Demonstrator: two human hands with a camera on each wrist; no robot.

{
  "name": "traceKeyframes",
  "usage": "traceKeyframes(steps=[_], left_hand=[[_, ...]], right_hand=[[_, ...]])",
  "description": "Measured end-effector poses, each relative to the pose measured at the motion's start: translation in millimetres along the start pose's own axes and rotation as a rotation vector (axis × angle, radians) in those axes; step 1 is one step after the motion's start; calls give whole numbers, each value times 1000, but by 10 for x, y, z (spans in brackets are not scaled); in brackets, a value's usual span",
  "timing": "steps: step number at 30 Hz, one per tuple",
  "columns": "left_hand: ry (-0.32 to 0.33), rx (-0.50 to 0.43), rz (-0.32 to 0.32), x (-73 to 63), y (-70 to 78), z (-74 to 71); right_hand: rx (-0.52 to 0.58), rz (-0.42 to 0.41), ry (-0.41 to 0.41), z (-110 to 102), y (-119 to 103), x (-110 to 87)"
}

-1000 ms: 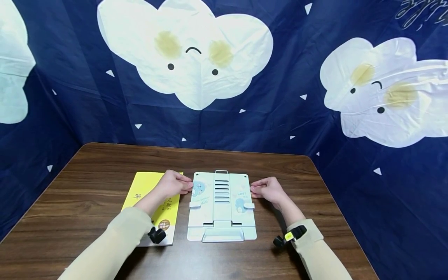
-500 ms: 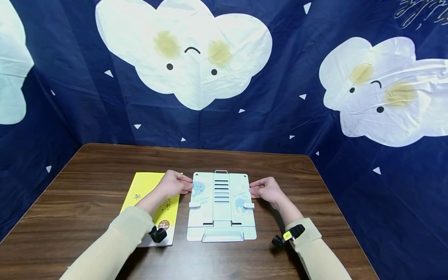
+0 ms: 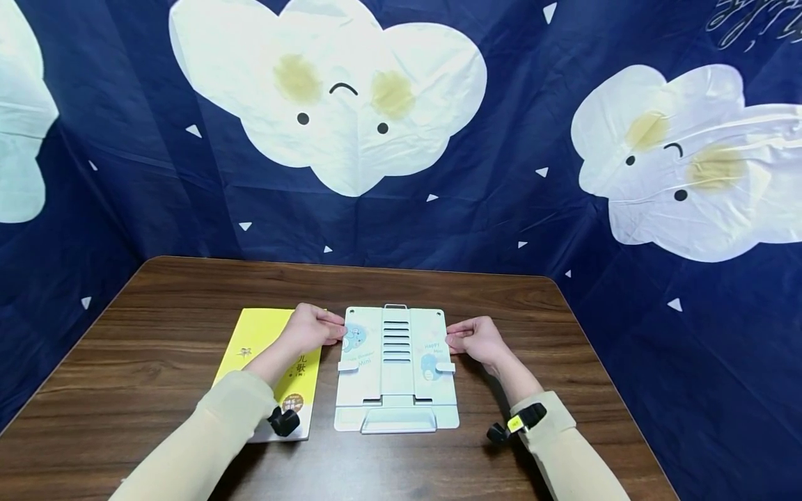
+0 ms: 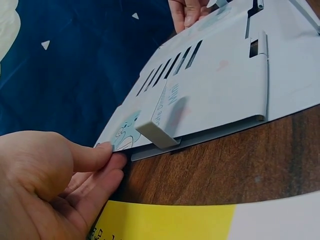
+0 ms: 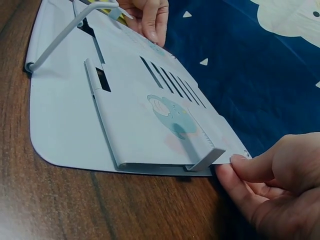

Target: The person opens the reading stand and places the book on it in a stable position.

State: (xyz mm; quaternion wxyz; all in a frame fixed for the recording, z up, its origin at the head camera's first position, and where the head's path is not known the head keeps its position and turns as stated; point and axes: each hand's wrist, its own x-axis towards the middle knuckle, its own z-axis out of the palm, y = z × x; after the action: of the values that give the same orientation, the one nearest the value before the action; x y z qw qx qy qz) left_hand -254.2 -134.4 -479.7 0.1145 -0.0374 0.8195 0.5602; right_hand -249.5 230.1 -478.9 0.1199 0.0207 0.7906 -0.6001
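A pale blue book stand (image 3: 396,379) lies folded nearly flat on the wooden table, with cartoon prints, a slotted centre strip and two small page clips. My left hand (image 3: 311,327) pinches its left edge near the far corner; in the left wrist view the thumb (image 4: 95,155) is on top and the fingers underneath. At the opposite edge my right hand (image 3: 479,337) pinches the stand the same way, thumb (image 5: 250,167) above. In both wrist views a narrow gap shows between the stand's upper panel and its base plate (image 5: 55,120). Its underside is hidden.
A yellow book (image 3: 266,330) lies left of the stand, partly beneath my left forearm. The dark wooden table (image 3: 501,296) ends at a blue cloth backdrop (image 3: 376,229) printed with white clouds. Each wrist carries a small black camera.
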Motion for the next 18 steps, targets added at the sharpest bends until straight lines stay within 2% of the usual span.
traceKeyframes(steps=[11, 18], left_hand=[[9, -112, 61, -34, 12, -2], [34, -132, 98, -88, 51, -8]], right_hand=[[4, -48, 37, -17, -7, -53], [44, -94, 41, -24, -31, -84]])
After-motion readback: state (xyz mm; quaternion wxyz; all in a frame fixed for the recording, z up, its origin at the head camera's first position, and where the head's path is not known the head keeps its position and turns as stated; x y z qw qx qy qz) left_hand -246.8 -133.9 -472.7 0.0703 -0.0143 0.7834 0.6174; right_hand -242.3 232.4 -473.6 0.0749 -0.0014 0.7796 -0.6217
